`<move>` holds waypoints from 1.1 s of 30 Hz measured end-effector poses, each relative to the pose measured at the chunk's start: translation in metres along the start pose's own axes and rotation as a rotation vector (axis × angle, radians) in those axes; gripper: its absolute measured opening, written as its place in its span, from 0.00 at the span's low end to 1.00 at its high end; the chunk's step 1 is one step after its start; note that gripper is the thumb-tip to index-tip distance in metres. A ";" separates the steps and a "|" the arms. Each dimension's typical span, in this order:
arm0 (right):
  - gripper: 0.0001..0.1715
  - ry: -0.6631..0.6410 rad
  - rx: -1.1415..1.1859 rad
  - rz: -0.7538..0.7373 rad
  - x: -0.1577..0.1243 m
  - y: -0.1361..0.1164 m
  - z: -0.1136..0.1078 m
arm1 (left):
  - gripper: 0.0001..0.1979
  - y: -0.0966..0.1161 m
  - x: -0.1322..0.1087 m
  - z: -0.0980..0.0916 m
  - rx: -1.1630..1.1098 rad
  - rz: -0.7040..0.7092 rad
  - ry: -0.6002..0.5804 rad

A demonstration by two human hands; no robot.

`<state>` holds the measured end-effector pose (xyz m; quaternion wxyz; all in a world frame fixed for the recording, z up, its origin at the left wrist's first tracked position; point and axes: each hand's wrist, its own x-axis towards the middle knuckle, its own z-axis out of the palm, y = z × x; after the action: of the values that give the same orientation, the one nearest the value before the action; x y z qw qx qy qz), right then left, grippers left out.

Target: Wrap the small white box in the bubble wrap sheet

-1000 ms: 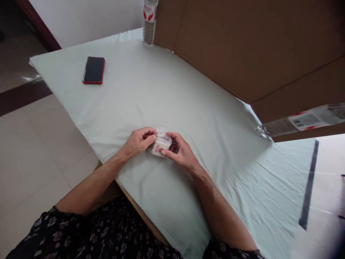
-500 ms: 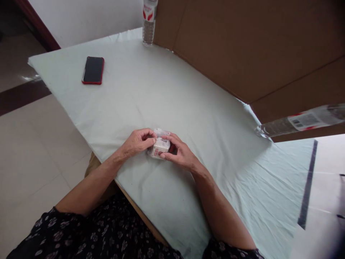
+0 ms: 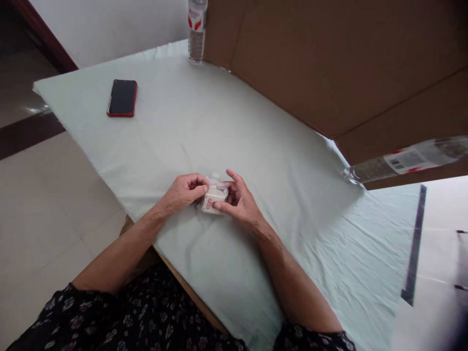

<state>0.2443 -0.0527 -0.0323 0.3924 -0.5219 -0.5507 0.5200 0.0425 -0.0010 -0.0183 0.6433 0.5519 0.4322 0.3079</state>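
Note:
A small white box [image 3: 213, 202] with a red mark on its front sits near the table's front edge, wrapped in clear, crinkled plastic [image 3: 218, 185]. At its left, my left hand [image 3: 186, 191] pinches the plastic at the top corner between thumb and forefinger. My right hand [image 3: 239, 202] is on the box's right side, the thumb against its front and the forefinger raised off it. Its other fingers curl behind the right side, partly hidden.
A phone [image 3: 122, 98] with a red case lies at the back left of the cloth-covered table [image 3: 157, 131]. A water bottle [image 3: 196, 36] stands beside a large brown cardboard panel [image 3: 292, 63]. Another bottle [image 3: 405, 161] is at the right.
My right forefinger has lifted away from the top of the box, and the right hand has opened somewhat. The whole view has shifted slightly. My left hand keeps its pinch.

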 end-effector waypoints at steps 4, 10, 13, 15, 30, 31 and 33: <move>0.59 0.055 0.071 -0.004 -0.003 0.001 0.006 | 0.13 -0.005 0.001 0.000 -0.036 0.016 0.013; 0.57 0.127 0.124 0.041 -0.006 0.002 0.010 | 0.42 -0.009 0.000 -0.004 0.029 0.072 -0.059; 0.57 0.152 0.177 0.060 -0.008 0.003 0.014 | 0.42 -0.009 -0.004 -0.007 0.276 0.193 -0.003; 0.59 0.159 0.207 0.055 -0.009 0.003 0.017 | 0.41 -0.008 -0.006 -0.007 0.353 0.266 0.029; 0.36 0.214 0.050 -0.021 0.009 -0.010 -0.002 | 0.55 -0.003 -0.007 -0.003 -0.226 0.015 -0.221; 0.32 0.192 0.048 0.016 0.014 -0.014 -0.005 | 0.55 -0.003 -0.007 -0.003 -0.218 0.019 -0.220; 0.27 0.130 0.015 0.089 0.024 -0.023 -0.008 | 0.55 -0.003 -0.007 -0.002 -0.194 0.035 -0.217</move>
<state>0.2447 -0.0255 -0.0115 0.4077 -0.5754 -0.4967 0.5059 0.0371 -0.0071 -0.0196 0.7311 0.5246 0.3187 0.2978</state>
